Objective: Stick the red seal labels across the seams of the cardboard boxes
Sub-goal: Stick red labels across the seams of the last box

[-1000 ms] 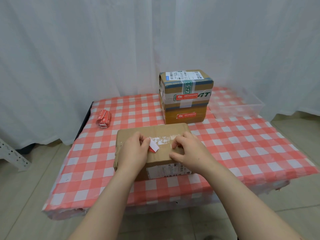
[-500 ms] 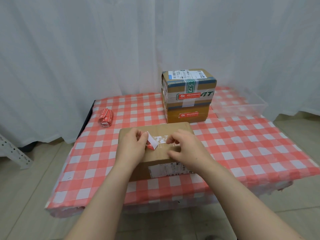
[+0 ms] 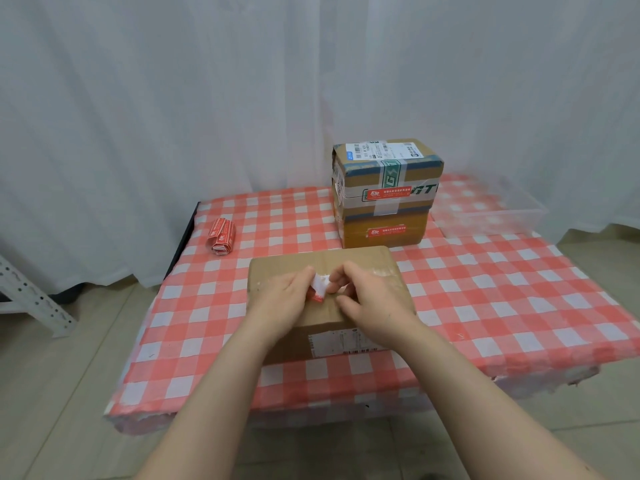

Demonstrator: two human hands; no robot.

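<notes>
A flat cardboard box (image 3: 277, 268) lies near the table's front edge, with clear tape along its top. Both hands meet above its middle. My left hand (image 3: 280, 303) and my right hand (image 3: 370, 299) pinch a small red seal label (image 3: 319, 287) between them, its white backing showing. A stack of two taped boxes (image 3: 386, 195) stands behind, each with a red seal label on its front. A bundle of red seal labels (image 3: 221, 235) lies at the table's left.
The red-and-white checked tablecloth (image 3: 485, 299) covers a low table. A clear plastic tray (image 3: 485, 209) sits at the back right. White curtains hang behind. A white metal rack leg (image 3: 31, 299) stands on the floor at the left.
My right hand has moved left to meet the left hand and now pinches the label too. The label is more folded between the fingers.
</notes>
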